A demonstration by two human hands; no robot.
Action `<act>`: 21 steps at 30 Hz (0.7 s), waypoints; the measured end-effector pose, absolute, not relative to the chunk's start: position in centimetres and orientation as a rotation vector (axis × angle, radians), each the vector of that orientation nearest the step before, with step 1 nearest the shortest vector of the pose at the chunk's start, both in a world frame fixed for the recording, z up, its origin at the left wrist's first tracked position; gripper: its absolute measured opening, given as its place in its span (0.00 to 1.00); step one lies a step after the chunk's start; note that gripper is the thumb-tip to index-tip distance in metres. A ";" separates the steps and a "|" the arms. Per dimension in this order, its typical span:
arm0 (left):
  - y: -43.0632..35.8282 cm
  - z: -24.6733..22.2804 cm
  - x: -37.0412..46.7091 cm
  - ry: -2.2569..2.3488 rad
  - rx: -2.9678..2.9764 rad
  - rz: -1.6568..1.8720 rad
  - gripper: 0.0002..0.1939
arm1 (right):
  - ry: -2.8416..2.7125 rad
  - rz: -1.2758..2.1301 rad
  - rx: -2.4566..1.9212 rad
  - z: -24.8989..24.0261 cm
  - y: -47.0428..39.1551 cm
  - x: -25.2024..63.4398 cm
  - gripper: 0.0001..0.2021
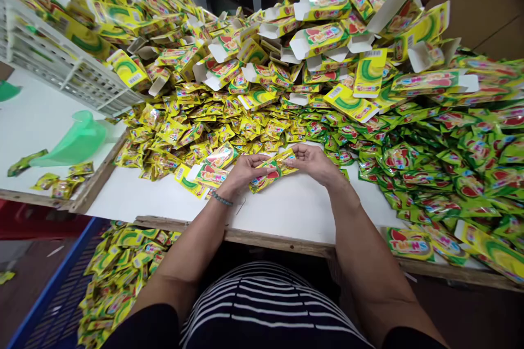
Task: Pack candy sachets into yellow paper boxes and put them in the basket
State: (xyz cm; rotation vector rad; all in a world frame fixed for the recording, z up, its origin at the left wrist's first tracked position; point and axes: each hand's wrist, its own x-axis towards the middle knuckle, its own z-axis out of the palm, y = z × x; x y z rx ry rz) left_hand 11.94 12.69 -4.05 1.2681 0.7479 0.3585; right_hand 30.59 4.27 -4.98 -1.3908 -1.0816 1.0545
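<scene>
My left hand [246,172], with a beaded bracelet at the wrist, is closed on one end of a small yellow and green carton [264,181] above the white table. The fingers of my right hand [306,161] pinch a small yellow packet [287,157] at the carton's right end. How far the packet sits inside the carton is hidden by my fingers. Just left of my left hand, a few cartons [210,175] lie on the table. Small yellow packets [249,125] are heaped beyond my hands.
Open-flapped cartons [323,35] pile up at the back. Green packets [446,163] cover the right side. A white crate [73,65] and a green scoop [79,142] are at the left. Below the table's wooden edge [282,241], a blue crate [53,283] holds filled-looking cartons.
</scene>
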 end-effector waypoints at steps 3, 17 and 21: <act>12.6 -4.2 11.9 0.747 1.253 0.390 0.27 | -1.051 0.850 -1.527 -5.5 4.7 29.9 0.16; 12.5 -4.7 12.2 0.824 1.064 0.550 0.30 | -0.880 0.690 -1.518 -5.4 4.8 28.5 0.16; 12.7 -4.9 12.0 0.803 1.077 0.527 0.30 | -0.857 0.779 -1.465 -5.4 4.8 28.5 0.19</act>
